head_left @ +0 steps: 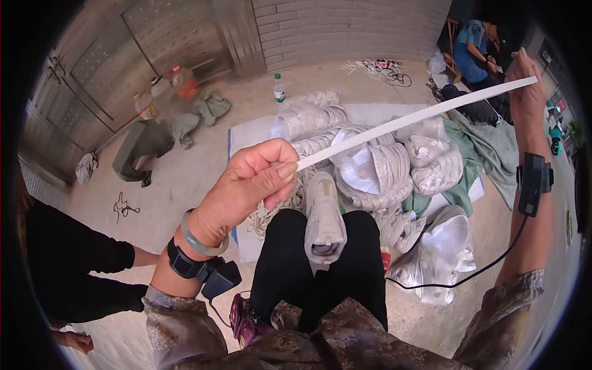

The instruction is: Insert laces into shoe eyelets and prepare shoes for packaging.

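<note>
A flat white shoelace (401, 123) is stretched in a straight line across the view, rising to the right. Thumb and fingers of my left hand (254, 176) pinch its lower end, above my lap. My right hand (527, 92), raised far out to the right, grips the lace near the other end; its fingers partly hide the hold. Between my knees sits a light beige sneaker (324, 216), heel toward me. Beyond it lie several bundles of whitish shoes (388, 174), some in clear plastic. A heap of loose pale laces (271, 216) is left of the sneaker, partly covered by my left hand.
White sheeting (243, 139) lies under the shoes, with green cloth (490, 148) at right. Wrapped shoes (441, 253) stand beside my right leg. A green-capped bottle (279, 88) stands behind. Another person (475, 52) sits far right; a dark-trousered person (80, 265) is at left. A cable (456, 283) trails from my right wrist.
</note>
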Motion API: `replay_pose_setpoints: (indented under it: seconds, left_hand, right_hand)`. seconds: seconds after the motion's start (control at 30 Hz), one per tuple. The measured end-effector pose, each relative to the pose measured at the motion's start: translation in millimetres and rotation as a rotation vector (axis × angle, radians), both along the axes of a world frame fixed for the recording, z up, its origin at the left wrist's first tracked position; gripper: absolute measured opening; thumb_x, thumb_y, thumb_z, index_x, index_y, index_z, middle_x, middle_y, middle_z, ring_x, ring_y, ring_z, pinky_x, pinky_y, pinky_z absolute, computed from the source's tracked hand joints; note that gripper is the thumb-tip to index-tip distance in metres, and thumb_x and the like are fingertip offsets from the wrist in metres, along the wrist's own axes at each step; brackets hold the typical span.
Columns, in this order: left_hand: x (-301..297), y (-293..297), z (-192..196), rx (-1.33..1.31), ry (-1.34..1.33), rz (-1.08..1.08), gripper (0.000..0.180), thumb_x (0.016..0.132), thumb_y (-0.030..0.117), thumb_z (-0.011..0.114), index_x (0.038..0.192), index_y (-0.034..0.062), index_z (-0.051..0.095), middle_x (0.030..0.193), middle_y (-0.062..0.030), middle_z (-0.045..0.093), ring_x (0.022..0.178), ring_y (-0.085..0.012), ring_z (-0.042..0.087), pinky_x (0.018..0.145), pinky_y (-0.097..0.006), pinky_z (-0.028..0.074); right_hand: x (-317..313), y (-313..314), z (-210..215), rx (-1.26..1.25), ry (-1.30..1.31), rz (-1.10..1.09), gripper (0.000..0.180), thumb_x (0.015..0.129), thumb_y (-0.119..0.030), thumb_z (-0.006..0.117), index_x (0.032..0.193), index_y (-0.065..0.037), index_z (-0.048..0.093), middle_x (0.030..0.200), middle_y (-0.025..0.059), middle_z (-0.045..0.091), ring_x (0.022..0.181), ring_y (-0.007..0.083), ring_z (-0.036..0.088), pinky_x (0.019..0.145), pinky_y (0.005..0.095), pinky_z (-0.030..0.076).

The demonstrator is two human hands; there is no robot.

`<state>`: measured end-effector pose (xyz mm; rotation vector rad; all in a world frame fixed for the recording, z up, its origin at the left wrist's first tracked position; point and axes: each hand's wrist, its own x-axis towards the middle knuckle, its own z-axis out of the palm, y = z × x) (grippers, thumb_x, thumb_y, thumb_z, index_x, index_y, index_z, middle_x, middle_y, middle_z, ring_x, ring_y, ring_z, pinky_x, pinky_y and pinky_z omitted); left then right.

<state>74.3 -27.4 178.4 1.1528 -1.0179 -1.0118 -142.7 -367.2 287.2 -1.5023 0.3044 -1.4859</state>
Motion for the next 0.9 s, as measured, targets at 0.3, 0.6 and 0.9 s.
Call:
replay_pose_setpoints:
  seconds: [0.3,0.6,0.9]
  left_hand:
    - [7,47,20,-0.241,0.054,-0.038,0.02,0.09,0.02,0.049,0.082,0.0016,0.046,0.06,-0.0024,0.046,0.048,-0.0059,0.038,0.045,-0.019,0.029]
    - [63,77,-7,-0.274,0.154,0.496,0.011,0.089,0.015,0.045,0.084,0.0051,0.044,0.061,-0.0034,0.045,0.043,-0.0082,0.036,0.041,-0.02,0.027]
    - [-45,-17,-116,0.234,0.067,-0.014,0.04,0.083,0.004,0.054,0.122,0.0113,0.046,0.064,0.0092,0.045,0.055,0.0008,0.038,0.048,-0.015,0.028]
  right_hand:
    - [32,-2,-178,0.705,-0.181,0.499,0.049,0.089,-0.048,0.042,0.085,-0.001,0.056,0.052,-0.0037,0.028,0.049,0.0114,0.03,0.055,0.0269,0.032]
    - [83,68,-293,1.005,0.147,0.463,0.053,0.091,-0.052,0.033,0.08,-0.004,0.054,0.048,-0.0035,0.022,0.04,0.0097,0.019,0.043,0.0267,0.024]
    - [128,141,-266,1.052,0.284,0.461,0.045,0.091,-0.045,0.038,0.078,-0.003,0.052,0.049,-0.0036,0.027,0.04,0.0091,0.024,0.041,0.0289,0.027]
